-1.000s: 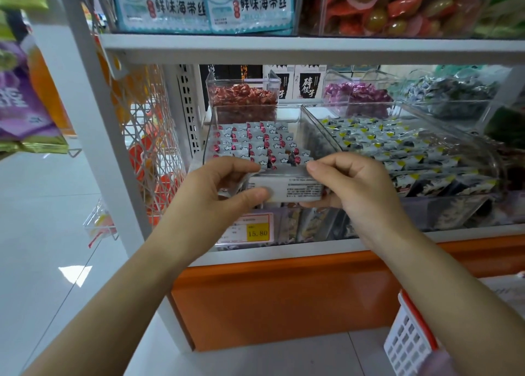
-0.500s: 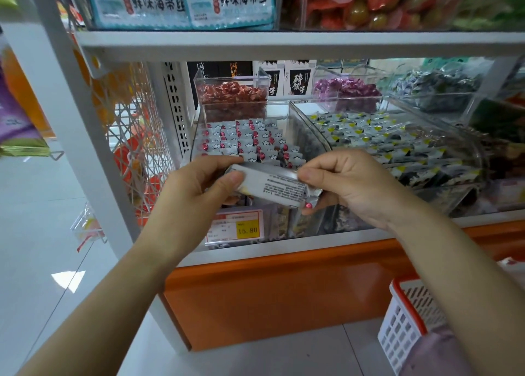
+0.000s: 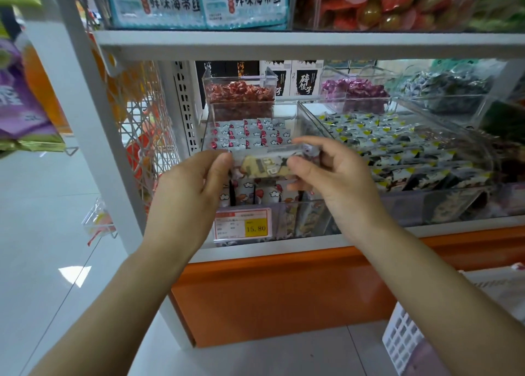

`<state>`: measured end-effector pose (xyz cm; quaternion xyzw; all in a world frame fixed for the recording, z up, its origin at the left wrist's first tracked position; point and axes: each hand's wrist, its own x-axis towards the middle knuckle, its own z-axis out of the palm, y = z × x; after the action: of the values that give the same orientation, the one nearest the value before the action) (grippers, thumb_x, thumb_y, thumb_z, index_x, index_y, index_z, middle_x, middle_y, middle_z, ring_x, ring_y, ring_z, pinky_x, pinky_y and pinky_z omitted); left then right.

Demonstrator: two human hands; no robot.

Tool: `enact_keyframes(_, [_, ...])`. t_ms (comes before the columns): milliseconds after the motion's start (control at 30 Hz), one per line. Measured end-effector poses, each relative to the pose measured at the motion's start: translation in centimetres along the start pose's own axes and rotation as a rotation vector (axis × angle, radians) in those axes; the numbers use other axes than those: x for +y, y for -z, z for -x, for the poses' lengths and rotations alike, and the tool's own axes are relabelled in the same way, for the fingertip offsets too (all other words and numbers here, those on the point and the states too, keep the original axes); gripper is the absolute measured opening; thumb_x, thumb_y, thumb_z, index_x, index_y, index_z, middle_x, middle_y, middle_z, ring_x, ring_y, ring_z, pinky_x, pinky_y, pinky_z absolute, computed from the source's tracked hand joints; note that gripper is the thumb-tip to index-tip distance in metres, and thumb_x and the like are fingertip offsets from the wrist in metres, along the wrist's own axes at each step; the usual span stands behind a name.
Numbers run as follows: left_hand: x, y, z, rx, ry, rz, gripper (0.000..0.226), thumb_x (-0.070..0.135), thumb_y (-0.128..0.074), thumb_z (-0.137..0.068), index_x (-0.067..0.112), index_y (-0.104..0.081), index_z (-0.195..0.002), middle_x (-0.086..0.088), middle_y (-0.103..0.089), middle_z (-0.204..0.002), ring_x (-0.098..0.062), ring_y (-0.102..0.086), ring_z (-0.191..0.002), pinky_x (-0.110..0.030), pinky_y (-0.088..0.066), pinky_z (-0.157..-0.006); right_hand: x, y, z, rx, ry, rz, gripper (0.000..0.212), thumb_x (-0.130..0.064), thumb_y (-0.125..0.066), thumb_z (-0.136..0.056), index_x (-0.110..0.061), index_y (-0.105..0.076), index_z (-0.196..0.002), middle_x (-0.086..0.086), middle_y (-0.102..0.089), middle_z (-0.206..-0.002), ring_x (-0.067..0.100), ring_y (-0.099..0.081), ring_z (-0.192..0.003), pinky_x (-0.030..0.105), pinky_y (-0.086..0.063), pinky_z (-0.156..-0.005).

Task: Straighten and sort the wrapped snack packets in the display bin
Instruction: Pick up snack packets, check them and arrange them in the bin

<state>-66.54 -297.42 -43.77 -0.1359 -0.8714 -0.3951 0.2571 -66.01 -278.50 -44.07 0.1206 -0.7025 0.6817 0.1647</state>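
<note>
A wrapped snack packet (image 3: 264,167) with a pale and dark printed face hangs level in front of the clear display bin (image 3: 298,114). My left hand (image 3: 187,194) pinches its left end between thumb and fingers. My right hand (image 3: 332,177) pinches its right end. Behind it, rows of white packets with red marks (image 3: 250,134) lie flat in the bin, and more stand upright (image 3: 250,194) at the bin's front wall.
A yellow price tag (image 3: 243,226) is fixed to the bin front. To the right a second clear bin (image 3: 443,205) holds grey and yellow packets. Smaller bins of red sweets (image 3: 240,91) and purple sweets (image 3: 355,90) stand behind. A white basket (image 3: 403,338) sits at lower right.
The packet has been turned over between both hands: its white label side showed before, its printed face shows now. It sits level and slightly higher.
</note>
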Motion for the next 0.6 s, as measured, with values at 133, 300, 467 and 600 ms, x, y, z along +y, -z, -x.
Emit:
enact_keyframes(133, [-1.4,0.6,-0.3,-0.177,-0.134,-0.414,0.051,0.046,-0.030,-0.093,0.021,-0.054,-0.130,0.000,-0.048,-0.140,-0.023,-0.033,-0.135,-0.046,-0.024,-0.106,0.3,0.5,-0.8,0.076,-0.037,-0.022,0.024,-0.008,-0.066,-0.084,-0.011,-0.055,-0.106,0.006,-0.066,-0.093,0.008,-0.068,-0.073,0.021,-0.054,-0.059])
enact_keyframes(300, [-3.1,0.5,0.3,-0.413,-0.166,-0.599,0.064,0.054,-0.012,-0.088,0.030,-0.031,-0.144,0.006,-0.006,-0.158,-0.016,0.012,-0.144,-0.048,-0.003,-0.114,0.2,-0.4,-1.2,-0.034,0.052,0.236,0.017,-0.012,-0.065,-0.086,-0.018,-0.057,-0.100,-0.004,-0.064,-0.092,0.005,-0.066,-0.079,0.021,-0.055,-0.062])
enact_keyframes(467, [-3.2,0.5,0.4,-0.436,-0.196,-0.622,0.078,0.063,-0.004,-0.080,0.027,-0.023,-0.147,0.002,0.003,-0.159,-0.018,0.018,-0.143,-0.044,0.001,-0.115,-0.8,-2.0,-2.4,-0.115,0.238,0.614,0.033,-0.022,-0.070,-0.082,-0.014,-0.060,-0.113,-0.017,-0.050,-0.093,-0.005,-0.049,-0.082,0.000,-0.035,-0.073])
enact_keyframes(600, [-3.2,0.5,0.4,-0.447,-0.188,-0.616,0.084,0.066,-0.004,-0.076,0.026,-0.021,-0.147,0.002,0.004,-0.159,-0.017,0.020,-0.143,-0.044,0.000,-0.115,-0.3,-3.3,-2.4,-0.162,0.246,0.783,0.044,-0.030,-0.072,-0.079,-0.014,-0.060,-0.118,-0.012,-0.048,-0.099,0.002,-0.042,-0.093,0.006,-0.029,-0.077])
